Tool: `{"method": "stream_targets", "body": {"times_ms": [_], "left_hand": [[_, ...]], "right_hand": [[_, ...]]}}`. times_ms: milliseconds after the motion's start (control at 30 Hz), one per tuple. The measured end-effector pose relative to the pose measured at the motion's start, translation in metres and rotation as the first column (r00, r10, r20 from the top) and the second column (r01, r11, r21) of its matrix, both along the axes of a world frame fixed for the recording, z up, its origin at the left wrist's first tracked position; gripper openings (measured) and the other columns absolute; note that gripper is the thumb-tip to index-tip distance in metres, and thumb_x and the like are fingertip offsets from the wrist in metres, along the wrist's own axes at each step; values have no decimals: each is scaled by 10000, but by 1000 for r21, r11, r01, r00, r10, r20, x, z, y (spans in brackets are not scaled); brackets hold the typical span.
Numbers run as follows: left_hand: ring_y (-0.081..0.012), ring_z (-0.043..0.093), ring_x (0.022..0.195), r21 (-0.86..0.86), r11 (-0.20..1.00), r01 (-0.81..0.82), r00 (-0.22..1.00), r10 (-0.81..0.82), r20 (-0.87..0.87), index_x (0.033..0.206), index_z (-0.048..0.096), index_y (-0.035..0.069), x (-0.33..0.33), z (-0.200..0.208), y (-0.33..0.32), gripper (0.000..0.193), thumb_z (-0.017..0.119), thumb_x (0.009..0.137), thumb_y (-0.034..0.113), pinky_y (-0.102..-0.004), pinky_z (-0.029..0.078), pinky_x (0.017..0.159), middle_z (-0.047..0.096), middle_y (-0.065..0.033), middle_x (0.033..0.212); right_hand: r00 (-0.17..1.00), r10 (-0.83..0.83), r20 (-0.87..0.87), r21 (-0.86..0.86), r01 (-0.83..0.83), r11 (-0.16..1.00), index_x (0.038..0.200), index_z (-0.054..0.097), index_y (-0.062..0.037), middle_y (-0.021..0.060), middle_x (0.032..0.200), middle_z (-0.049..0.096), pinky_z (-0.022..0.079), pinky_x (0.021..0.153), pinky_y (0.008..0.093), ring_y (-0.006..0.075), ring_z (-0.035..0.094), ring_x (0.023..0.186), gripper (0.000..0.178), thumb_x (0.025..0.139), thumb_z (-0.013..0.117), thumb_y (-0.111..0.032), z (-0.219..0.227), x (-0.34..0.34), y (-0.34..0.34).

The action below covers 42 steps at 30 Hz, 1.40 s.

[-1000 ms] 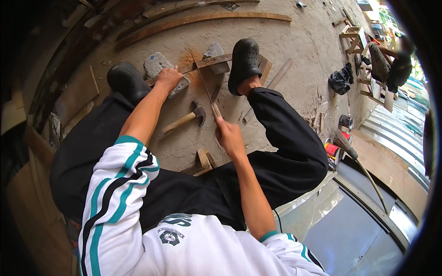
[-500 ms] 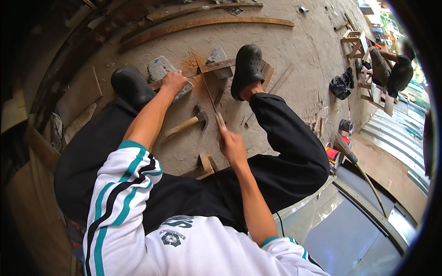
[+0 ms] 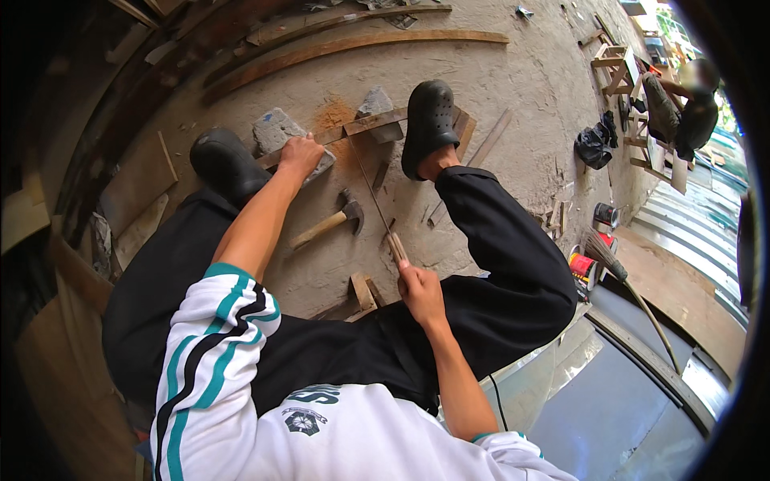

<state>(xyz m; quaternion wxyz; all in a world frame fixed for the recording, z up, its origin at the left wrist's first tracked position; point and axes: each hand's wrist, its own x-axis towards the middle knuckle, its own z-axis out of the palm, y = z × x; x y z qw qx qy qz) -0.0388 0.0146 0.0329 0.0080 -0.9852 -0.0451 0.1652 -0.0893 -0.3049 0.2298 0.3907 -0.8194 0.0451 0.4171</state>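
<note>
My left hand [image 3: 300, 156] is closed around a narrow wooden strip [image 3: 369, 123], pressing it down over a broken concrete block [image 3: 277, 131]. The strip's right part lies across a second concrete piece [image 3: 374, 103], near my right shoe. My right hand [image 3: 422, 293] grips the wooden handle of a handsaw [image 3: 368, 183]. Its thin blade, seen nearly edge-on, runs up to the strip between the two blocks. Orange sawdust [image 3: 334, 114] lies on the ground just beyond the strip. Between my forearms rests a claw hammer [image 3: 325, 228] with a wooden handle.
Long wooden battens [image 3: 361, 38] lie at the far side. Wood offcuts [image 3: 362, 292] are near my lap. On the right are a black plastic bag [image 3: 593, 147], paint cans [image 3: 583, 266], a broom [image 3: 642, 301] and a glass panel [image 3: 593, 393]. Another person [image 3: 696, 120] sits at far right.
My right hand has drawn the saw back toward my body and slightly right. The left hand keeps its hold on the wooden strip.
</note>
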Motion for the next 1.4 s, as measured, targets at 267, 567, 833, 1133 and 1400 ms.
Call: {"method": "stream_targets", "body": {"times_ms": [267,567,833,1133,1400], "left_hand": [[-288,728,816,-49,999,-7,1000,8,21,873,747,30,7,-5,0,207,557,881,113,-391,578,677,723,-186,935],[-288,728,814,-11,998,64,995,-63,77,880,745,22,2,-2,3,229,534,910,106,-393,578,673,725,-180,881],[-297,726,807,-6,999,42,998,-41,49,879,741,11,0,-8,9,216,548,893,107,-401,582,682,720,-189,887],[-294,728,794,-23,1000,-6,999,7,33,855,742,16,-2,-13,1,235,532,901,110,-403,584,681,722,-177,855],[-291,729,783,12,999,45,995,-46,85,877,738,11,1,-18,6,267,504,940,123,-407,583,665,721,-169,814]], "right_hand": [[991,-70,111,136,55,989,648,509,46,71,520,444,361,516,379,163,422,497,583,982,494,-432,-85,33,52],[998,-17,66,119,9,993,611,535,11,69,510,468,372,517,357,154,447,498,579,974,509,-439,-59,45,29],[999,-37,32,118,33,992,567,489,-36,2,499,433,299,461,304,118,405,473,580,989,488,-433,-23,7,5],[995,-10,102,118,-2,993,616,531,27,74,514,465,385,532,367,171,465,510,615,969,492,-475,-95,55,65],[991,1,132,118,-16,993,648,586,41,132,526,513,406,545,384,194,500,511,603,968,498,-463,-82,30,31]]}}
